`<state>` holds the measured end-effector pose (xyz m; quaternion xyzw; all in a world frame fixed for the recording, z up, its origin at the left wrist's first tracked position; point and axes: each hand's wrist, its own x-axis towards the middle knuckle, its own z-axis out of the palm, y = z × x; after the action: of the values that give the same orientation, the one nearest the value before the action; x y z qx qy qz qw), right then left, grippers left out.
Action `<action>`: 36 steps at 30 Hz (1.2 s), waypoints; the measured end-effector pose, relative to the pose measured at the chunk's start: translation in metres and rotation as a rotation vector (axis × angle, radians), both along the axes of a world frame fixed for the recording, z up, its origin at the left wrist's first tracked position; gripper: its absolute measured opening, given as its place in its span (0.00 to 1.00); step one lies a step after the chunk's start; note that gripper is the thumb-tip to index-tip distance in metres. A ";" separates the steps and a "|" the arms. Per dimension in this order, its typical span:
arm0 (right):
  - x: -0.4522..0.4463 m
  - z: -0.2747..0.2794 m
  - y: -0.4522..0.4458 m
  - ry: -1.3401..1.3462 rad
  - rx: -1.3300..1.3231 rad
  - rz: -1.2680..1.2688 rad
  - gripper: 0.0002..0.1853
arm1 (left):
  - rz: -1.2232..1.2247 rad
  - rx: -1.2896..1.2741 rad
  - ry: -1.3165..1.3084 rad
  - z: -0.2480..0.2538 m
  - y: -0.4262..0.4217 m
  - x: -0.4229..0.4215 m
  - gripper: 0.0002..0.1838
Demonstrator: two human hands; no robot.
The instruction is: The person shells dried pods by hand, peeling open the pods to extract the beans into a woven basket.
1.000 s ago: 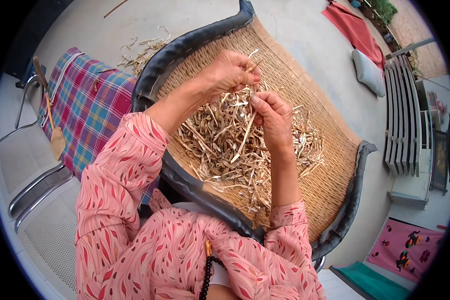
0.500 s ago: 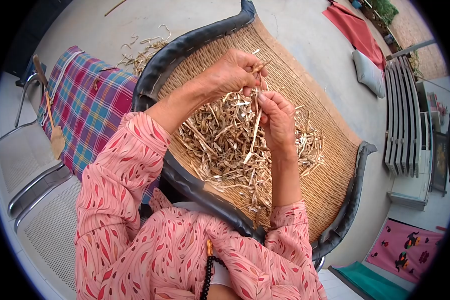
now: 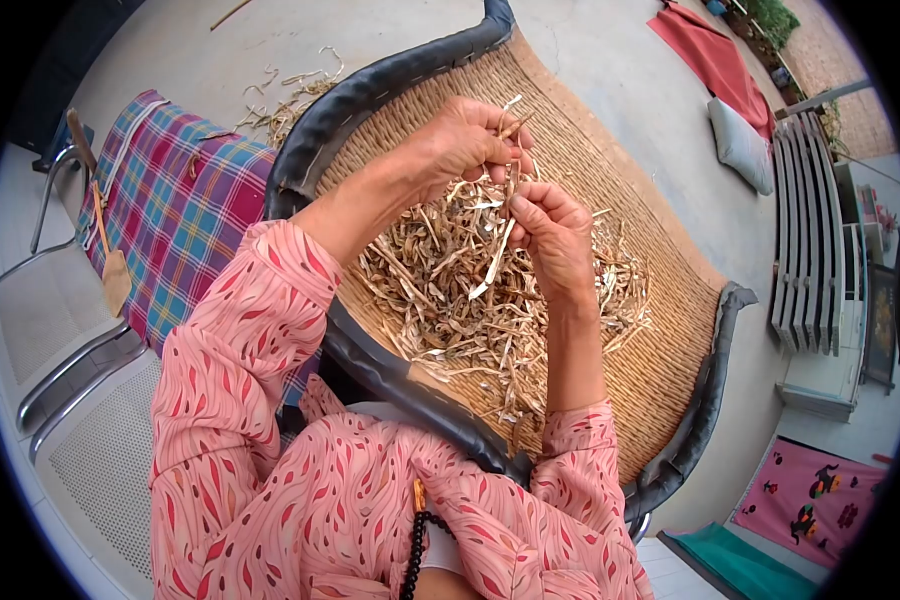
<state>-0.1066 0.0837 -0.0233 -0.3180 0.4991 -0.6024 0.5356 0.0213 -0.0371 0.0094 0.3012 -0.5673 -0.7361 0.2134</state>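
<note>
Dry brown bean pods [image 3: 430, 260] and pale, split husks lie heaped in a wide woven winnowing basket [image 3: 660, 340] in front of me. Above the heap, my left hand [image 3: 467, 142] is closed, with a thin dried pod [image 3: 515, 127] between thumb and fingers. Just below it and to the right, my right hand [image 3: 555, 232] pinches the lower part of a dried pod between thumb and forefinger. A pale opened husk [image 3: 492, 268] hangs down beside the right thumb. Inside the curled fingers, anything else is hidden.
Black padding [image 3: 440, 420] edges the basket. To the left are a plaid cloth [image 3: 195, 210], metal chairs [image 3: 100, 450] and a wooden paddle [image 3: 116, 283]. Loose husks [image 3: 295, 105] lie on the floor beyond. A grey cushion [image 3: 740, 147] and red cloth [image 3: 710, 60] lie at upper right.
Both hands stay close together, with small finger movements. The pale husk strip below the right hand has swung lower and to the left.
</note>
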 end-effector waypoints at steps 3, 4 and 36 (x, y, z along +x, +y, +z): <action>-0.001 -0.002 -0.001 -0.002 -0.009 -0.035 0.06 | 0.025 -0.040 -0.006 -0.002 0.000 -0.001 0.07; -0.001 -0.003 -0.001 0.032 -0.012 -0.059 0.06 | 0.042 -0.047 0.010 -0.004 -0.003 0.000 0.07; 0.078 -0.052 0.034 1.453 -0.205 0.472 0.12 | 0.113 0.115 0.086 0.005 -0.003 0.004 0.07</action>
<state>-0.0289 0.1179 -0.0749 -0.7800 0.5860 -0.1554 0.1555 0.0257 -0.0405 0.0148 0.3123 -0.4967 -0.7666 0.2610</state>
